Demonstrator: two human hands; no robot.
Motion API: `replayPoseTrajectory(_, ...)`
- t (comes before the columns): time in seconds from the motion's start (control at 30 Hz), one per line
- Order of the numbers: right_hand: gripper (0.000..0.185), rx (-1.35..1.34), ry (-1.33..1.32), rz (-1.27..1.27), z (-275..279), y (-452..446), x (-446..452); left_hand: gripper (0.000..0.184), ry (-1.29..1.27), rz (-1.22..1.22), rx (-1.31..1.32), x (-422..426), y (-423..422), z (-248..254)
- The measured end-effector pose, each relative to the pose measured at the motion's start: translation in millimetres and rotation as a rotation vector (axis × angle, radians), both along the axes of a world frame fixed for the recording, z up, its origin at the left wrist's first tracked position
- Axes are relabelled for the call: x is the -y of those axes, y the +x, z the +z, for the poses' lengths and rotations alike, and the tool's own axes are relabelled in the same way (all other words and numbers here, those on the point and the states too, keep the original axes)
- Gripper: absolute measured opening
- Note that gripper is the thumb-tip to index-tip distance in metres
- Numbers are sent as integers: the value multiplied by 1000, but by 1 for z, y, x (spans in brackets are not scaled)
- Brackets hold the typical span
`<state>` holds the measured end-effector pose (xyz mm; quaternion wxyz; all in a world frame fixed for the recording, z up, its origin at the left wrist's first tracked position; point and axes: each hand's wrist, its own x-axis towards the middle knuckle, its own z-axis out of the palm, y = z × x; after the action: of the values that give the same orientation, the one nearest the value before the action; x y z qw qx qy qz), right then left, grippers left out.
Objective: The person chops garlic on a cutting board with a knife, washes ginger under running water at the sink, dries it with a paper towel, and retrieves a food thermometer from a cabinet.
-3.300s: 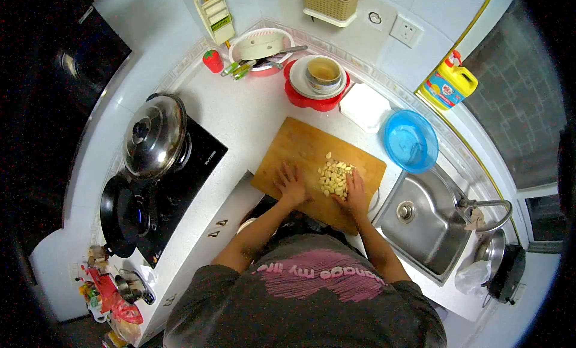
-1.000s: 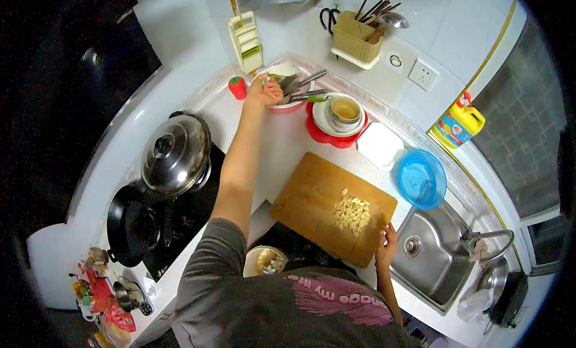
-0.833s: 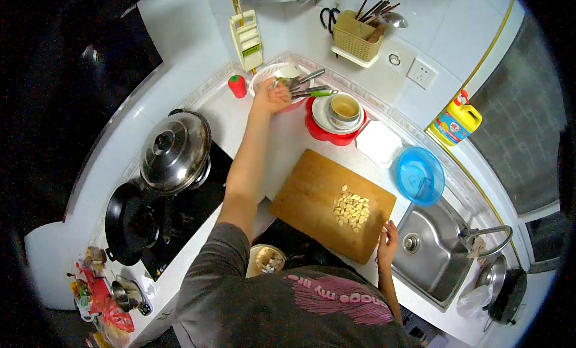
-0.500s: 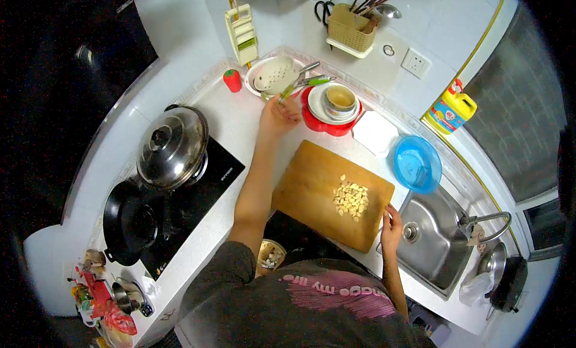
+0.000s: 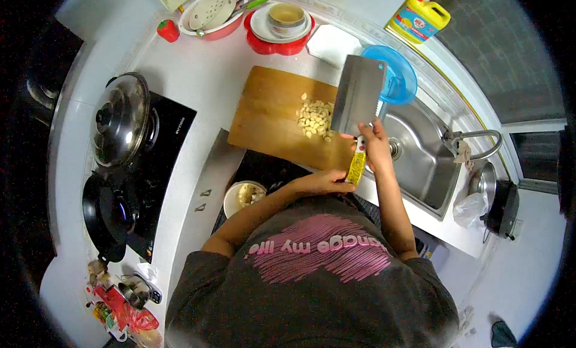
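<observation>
A broad cleaver (image 5: pixel 359 93) is held up over the right part of the wooden cutting board (image 5: pixel 264 108), blade pointing away from me, its yellow handle toward my body. My right hand (image 5: pixel 377 145) grips it where the blade meets the handle. Around the lower end of the handle, the fingers of my left hand (image 5: pixel 329 183) are closed. A pile of peeled garlic cloves (image 5: pixel 313 117) lies on the board, left of the blade. The blade covers part of the board's right side and of the blue basin (image 5: pixel 403 78).
A steel sink (image 5: pixel 429 180) with a faucet is at the right. The black stove (image 5: pixel 171 117) at the left carries a lidded pan (image 5: pixel 123 120) and a black wok (image 5: pixel 102 219). Red dish (image 5: pixel 279 48) with stacked bowls stands behind the board. Below, a bin (image 5: pixel 231 198) sits by my left forearm.
My left hand has come back from the colander area to my front. The cleaver is now in both hands. My right hand has left the board's edge. The view has shifted.
</observation>
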<state>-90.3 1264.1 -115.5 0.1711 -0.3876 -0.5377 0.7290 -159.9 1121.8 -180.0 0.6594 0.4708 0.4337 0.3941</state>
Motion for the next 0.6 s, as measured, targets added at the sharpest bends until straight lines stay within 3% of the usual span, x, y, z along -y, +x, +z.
replayPoseTrajectory(0.07,27,96,77,-18,-28,26,-15,28,184,35,-203,-16,0,-31)
replayPoseTrajectory(0.1,23,189,267,3,-39,37,-20,24,267,207,-292,-23,-6,-60)
replayPoseTrajectory(0.13,24,261,338,61,-48,46,-27,24,122,311,-321,-29,-21,-68)
replayPoseTrajectory(0.17,24,331,407,116,-56,54,-33,20,72,612,-429,-36,-34,-99)
replayPoseTrajectory(0.2,25,396,478,170,-60,58,-38,18,-119,763,-774,-39,-55,-49)
replayPoseTrajectory(0.23,28,527,604,190,-57,56,-38,24,-45,901,-1008,-48,-73,-71)
replayPoseTrajectory(0.33,25,592,1109,254,-111,56,-62,39,169,1003,-1500,-70,-116,-123)
replayPoseTrajectory(0.37,23,590,1026,277,-114,52,-65,44,237,983,-1627,-76,-123,-133)
replayPoseTrajectory(0.47,24,562,1045,334,-113,40,-64,48,87,711,-1365,-90,-134,-164)
replayPoseTrajectory(0.57,30,536,1020,334,-128,38,-63,46,83,714,-1115,-78,-109,-124)
replayPoseTrajectory(0.6,32,517,1006,332,-129,40,-61,45,96,767,-1073,-78,-107,-133)
